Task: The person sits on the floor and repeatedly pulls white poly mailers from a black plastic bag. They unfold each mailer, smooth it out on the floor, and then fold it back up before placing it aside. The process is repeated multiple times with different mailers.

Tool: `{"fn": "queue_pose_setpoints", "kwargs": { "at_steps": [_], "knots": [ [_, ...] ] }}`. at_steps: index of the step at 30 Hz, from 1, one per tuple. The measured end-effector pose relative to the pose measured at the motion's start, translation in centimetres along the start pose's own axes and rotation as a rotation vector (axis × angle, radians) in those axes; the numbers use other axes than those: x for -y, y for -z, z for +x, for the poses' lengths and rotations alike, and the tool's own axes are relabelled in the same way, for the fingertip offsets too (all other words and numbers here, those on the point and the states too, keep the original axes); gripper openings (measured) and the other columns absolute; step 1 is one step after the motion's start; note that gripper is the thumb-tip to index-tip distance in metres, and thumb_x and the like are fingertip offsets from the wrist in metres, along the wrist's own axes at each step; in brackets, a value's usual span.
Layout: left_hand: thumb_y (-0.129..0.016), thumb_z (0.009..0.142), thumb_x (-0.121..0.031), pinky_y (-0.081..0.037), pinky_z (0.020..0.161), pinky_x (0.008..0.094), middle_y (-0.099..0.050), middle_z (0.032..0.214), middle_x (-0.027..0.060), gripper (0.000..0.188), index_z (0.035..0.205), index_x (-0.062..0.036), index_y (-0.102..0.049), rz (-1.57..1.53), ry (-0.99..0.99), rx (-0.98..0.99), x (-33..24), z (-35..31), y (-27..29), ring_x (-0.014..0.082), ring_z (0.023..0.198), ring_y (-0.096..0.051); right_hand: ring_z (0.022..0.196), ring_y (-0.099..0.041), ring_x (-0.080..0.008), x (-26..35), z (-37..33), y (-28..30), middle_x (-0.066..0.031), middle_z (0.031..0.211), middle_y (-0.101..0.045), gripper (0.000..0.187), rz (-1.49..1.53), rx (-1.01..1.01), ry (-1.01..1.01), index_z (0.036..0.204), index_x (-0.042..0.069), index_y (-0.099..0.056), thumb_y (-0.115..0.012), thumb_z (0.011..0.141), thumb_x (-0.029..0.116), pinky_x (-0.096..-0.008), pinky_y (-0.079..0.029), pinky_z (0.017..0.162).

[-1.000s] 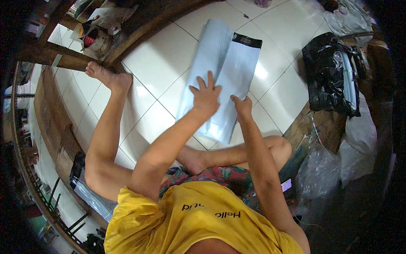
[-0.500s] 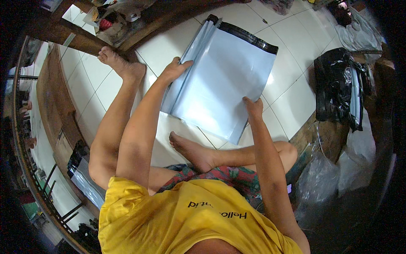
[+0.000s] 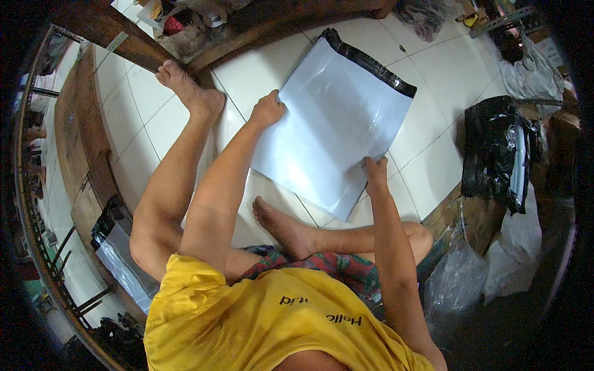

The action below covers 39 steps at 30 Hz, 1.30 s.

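A large pale blue-grey plastic mailing bag (image 3: 328, 130) with a black band along its far end is spread over the floor in front of me. My left hand (image 3: 268, 109) is closed on its left edge, about halfway along. At the right edge, nearer to me, my right hand (image 3: 375, 171) pinches the bag between thumb and fingers. The sheet looks nearly flat, with faint creases and a shine near its close end. Whether more than one bag lies in the pile cannot be made out.
White floor tiles (image 3: 427, 123) surround the bag. A black plastic package (image 3: 492, 145) sits at right, above clear plastic bags (image 3: 461, 266). Wooden furniture (image 3: 266, 34) bounds the far side. Another grey and black mailing bag (image 3: 124, 260) lies left of my bent leg.
The folded-over left part of the bag has been straightened, so the bag now lies flatter. My left hand has closed into a fist-like grip on that edge. The view has shifted slightly.
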<state>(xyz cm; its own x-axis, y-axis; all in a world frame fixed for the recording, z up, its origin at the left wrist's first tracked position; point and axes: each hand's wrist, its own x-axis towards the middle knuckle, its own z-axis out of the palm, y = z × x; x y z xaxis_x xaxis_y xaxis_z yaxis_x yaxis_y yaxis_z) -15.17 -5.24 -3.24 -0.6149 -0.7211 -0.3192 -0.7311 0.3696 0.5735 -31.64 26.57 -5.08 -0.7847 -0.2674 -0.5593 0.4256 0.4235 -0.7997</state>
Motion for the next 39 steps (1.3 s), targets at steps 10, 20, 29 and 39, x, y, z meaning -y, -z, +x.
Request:
{"fn": "queue_pose_setpoints", "kwargs": {
  "at_steps": [10, 20, 29, 39],
  "knots": [
    [-0.066, 0.085, -0.02, -0.048, 0.1, 0.0438, -0.066, 0.122, 0.0243, 0.054, 0.135, -0.0047, -0.054, -0.505, 0.186, -0.076, -3.5, -7.0, -4.9, 0.038, 0.115, -0.063, 0.092, -0.066, -0.0222, 6.0, 5.3, 7.0, -0.0154, 0.109, -0.068, 0.041, -0.243, 0.144, 0.223, 0.129, -0.005, -0.051, -0.064, 0.092, 0.007, -0.0361, -0.054, 0.083],
    [-0.064, 0.085, -0.023, -0.05, 0.091, 0.051, -0.054, 0.116, 0.0274, 0.041, 0.115, 0.0039, -0.058, -0.112, 0.159, -0.322, -7.0, -8.9, -7.1, 0.0433, 0.107, -0.056, 0.079, -0.065, -0.021, 8.1, 10.3, 10.4, -0.0131, 0.095, -0.07, 0.033, -0.727, 0.154, 0.199, 0.114, -0.007, -0.063, -0.067, 0.09, 0.017, -0.0356, -0.052, 0.072],
    [-0.063, 0.088, -0.025, -0.053, 0.094, 0.0483, -0.056, 0.117, 0.026, 0.039, 0.113, 0.0046, -0.063, -0.176, 0.249, -0.134, -7.6, -5.6, -5.4, 0.0403, 0.113, -0.057, 0.07, -0.065, -0.0216, 6.1, 13.2, 12.3, -0.0154, 0.082, -0.071, 0.029, -0.76, 0.195, 0.252, 0.098, -0.009, -0.068, -0.066, 0.086, 0.017, -0.037, -0.051, 0.066],
    [-0.058, 0.086, -0.03, -0.051, 0.098, 0.0512, -0.058, 0.119, 0.0316, 0.05, 0.119, 0.008, -0.059, -0.208, 0.212, -0.069, -7.2, -2.6, -4.3, 0.046, 0.111, -0.061, 0.081, -0.072, -0.0344, 6.5, 12.5, 12.2, -0.0214, 0.086, -0.073, 0.028, -1.013, -0.087, 0.458, 0.098, -0.005, -0.068, -0.065, 0.083, 0.018, -0.0431, -0.055, 0.074]
  ]
}}
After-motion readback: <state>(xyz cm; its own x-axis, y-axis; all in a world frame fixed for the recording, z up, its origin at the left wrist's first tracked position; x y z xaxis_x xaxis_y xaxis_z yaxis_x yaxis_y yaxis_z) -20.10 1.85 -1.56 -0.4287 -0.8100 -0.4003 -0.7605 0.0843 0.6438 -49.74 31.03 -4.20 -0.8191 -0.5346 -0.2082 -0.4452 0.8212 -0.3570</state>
